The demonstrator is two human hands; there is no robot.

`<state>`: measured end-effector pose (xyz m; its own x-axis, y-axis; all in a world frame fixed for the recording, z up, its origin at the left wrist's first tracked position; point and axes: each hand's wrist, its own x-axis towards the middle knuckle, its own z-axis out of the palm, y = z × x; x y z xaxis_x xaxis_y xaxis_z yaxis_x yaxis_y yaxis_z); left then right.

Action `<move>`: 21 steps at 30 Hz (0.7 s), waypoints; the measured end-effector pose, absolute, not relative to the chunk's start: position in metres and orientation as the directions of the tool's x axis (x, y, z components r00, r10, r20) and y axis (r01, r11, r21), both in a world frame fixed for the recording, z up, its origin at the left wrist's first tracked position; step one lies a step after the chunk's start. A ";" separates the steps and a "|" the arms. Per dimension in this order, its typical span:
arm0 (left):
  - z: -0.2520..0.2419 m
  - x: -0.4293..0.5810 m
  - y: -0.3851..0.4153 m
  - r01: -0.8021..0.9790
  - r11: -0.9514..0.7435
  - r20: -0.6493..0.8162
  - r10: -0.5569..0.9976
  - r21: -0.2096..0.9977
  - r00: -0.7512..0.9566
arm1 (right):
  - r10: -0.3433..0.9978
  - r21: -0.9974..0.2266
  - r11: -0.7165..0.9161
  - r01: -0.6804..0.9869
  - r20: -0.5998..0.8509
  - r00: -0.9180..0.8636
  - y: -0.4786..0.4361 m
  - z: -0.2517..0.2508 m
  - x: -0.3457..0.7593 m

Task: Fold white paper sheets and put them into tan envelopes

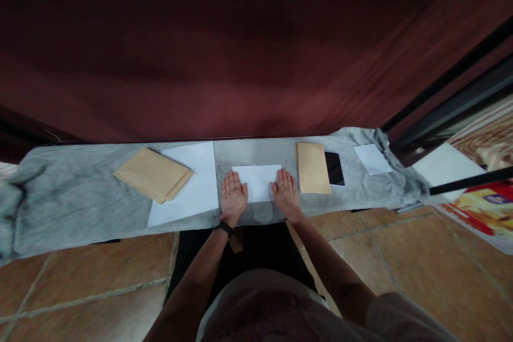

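A white sheet of paper [258, 183], small and oblong, lies flat on the grey cloth in front of me. My left hand [234, 195] rests flat at its left end, fingers stretched out. At the right end lies my right hand [286, 191], also flat with fingers extended. Both palms face down and neither hand grips anything. Just right of my right hand is a small stack of brown envelopes [315, 168]. To the left, a larger pile of brown envelopes [150, 173] sits on large white paper [202, 179].
Grey cloth [72, 192] covers the long narrow surface. A dark-screened phone [334, 168] lies beside the right envelopes, and another white sheet [372, 159] farther right. A dark red panel [240, 96] rises behind. A colourful printed package [484, 208] is at the far right.
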<state>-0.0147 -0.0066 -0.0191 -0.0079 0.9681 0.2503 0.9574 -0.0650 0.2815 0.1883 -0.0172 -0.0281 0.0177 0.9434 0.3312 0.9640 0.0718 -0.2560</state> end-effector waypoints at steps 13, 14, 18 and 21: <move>-0.010 0.016 -0.072 0.905 -0.339 0.170 0.938 0.257 0.303 | 0.939 -0.302 0.314 0.900 0.241 -0.247 -0.072 -0.011 0.155; -0.011 0.018 -0.076 0.904 -0.346 0.157 0.936 0.252 0.315 | 0.939 -0.297 0.316 0.901 0.235 -0.252 -0.077 -0.012 0.153; -0.010 0.011 -0.083 0.914 -0.334 0.169 0.939 0.233 0.300 | 0.937 -0.255 0.298 0.920 0.264 -0.230 -0.086 -0.017 0.161; -0.008 0.001 -0.086 0.922 -0.317 0.194 0.941 0.225 0.276 | 0.929 -0.230 0.288 0.930 0.304 -0.212 -0.089 -0.021 0.176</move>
